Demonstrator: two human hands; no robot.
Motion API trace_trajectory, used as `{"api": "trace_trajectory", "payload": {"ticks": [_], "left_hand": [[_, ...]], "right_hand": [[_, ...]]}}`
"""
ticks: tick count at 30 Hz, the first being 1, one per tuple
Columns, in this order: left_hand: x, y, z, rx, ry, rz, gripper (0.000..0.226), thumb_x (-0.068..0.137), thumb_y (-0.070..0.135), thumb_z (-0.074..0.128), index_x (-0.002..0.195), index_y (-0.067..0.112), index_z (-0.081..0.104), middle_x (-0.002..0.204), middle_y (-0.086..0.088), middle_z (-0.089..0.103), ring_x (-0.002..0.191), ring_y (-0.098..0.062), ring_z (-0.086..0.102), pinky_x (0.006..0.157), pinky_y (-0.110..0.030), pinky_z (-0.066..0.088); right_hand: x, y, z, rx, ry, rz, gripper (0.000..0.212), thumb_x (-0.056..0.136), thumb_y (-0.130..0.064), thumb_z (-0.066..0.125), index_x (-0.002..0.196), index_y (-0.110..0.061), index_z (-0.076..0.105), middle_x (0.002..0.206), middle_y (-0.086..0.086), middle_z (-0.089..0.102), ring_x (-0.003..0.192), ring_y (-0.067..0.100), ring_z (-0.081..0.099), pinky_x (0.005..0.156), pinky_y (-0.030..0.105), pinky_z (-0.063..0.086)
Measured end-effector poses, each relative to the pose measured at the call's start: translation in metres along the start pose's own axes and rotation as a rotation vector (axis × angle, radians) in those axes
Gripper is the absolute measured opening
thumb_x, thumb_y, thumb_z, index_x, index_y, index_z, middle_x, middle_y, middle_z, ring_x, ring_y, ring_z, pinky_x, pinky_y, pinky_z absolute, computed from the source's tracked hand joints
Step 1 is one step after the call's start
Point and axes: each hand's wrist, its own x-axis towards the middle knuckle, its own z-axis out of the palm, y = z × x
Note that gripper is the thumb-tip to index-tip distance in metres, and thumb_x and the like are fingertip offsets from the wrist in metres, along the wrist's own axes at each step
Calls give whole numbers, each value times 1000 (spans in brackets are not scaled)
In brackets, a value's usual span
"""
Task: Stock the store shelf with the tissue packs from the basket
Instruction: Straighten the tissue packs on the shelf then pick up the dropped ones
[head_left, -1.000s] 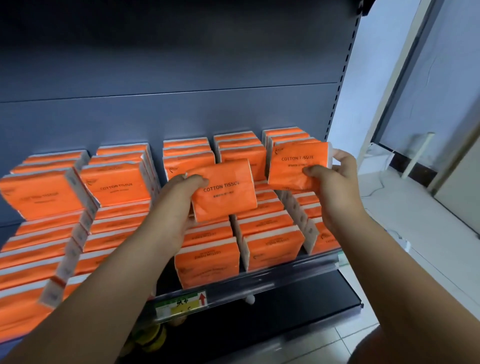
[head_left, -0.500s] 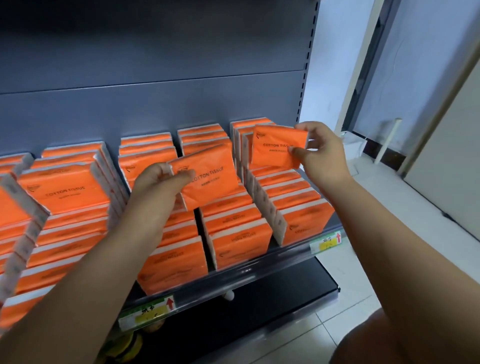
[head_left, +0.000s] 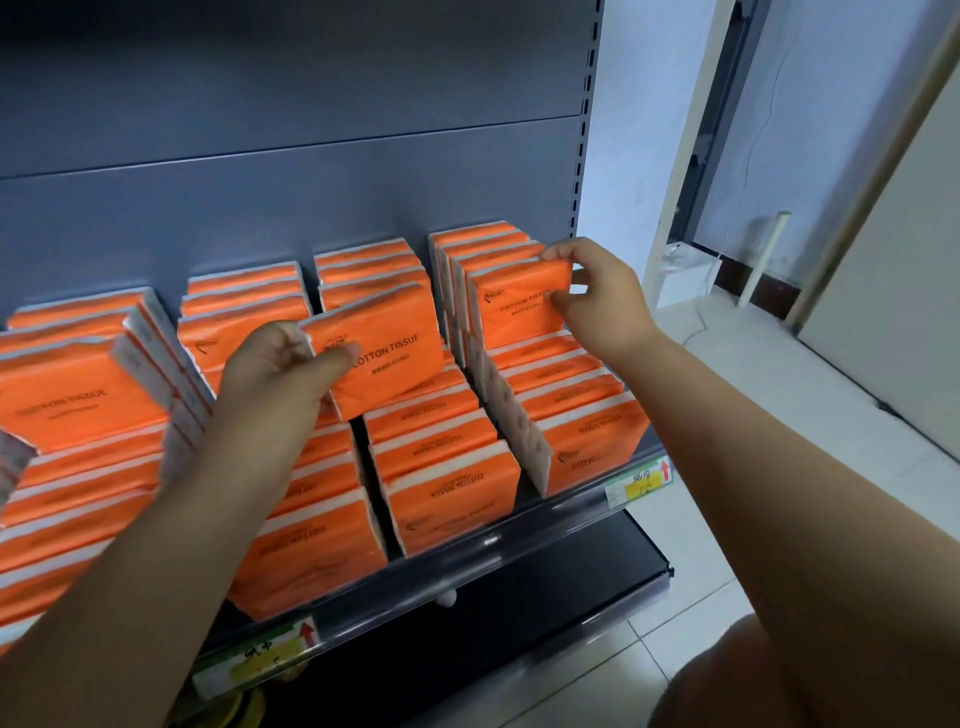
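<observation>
"COTTON TISSUE" (black) on tissue packs (head_left: 379, 353)

Soft light on my feed, brightest on the wall (head_left: 644, 130) beyond my right hand (head_left: 597, 296); packs (head_left: 62, 395) left of my left hand (head_left: 275, 369) blur.

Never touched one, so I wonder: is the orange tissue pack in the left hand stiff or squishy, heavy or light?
Probably light: the left hand holds the tissue pack by one end, thumb on its face. Likely squishy rather than stiff: its top edge looks wavy, not crisp. Being flat-sided, it should not roll; shelved packs stand in rows.
</observation>
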Motion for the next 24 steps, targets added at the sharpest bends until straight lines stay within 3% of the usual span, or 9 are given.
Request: {"api": "trace_trajectory", "payload": {"ticks": [6,16,20,24], "left_hand": [[-3,2,-3,19,-23,-10,39,90,29,79,104,-1,56,104,-26,71,95,-42,73,92,-62,58],[-10,4,-7,40,-56,-10,43,85,38,79,108,6,63,105,-16,74,97,-36,74,93,-60,58],[-11,5,-7,17,-15,24,14,94,31,76,103,23,70,100,6,77,90,-16,76,89,-50,62],[-11,5,-4,19,-27,81,14,95,27,76,106,35,73,109,-6,73,97,-25,74,92,-52,61]], "right_hand": [[2,-2,4,-122,16,-10,46,88,3,64,125,-24,66,130,-3,61,113,20,60,103,41,52],[-13,-21,7,-278,100,-75,58,82,-7,59,139,-19,57,143,6,51,135,28,45,112,39,39],[-35,-47,21,-403,171,-313,39,89,-17,59,128,-15,65,131,7,61,123,30,50,103,39,42],[-64,-75,44,-185,-36,-380,36,92,-19,58,127,-15,67,112,-2,69,109,19,57,97,33,42]]}}
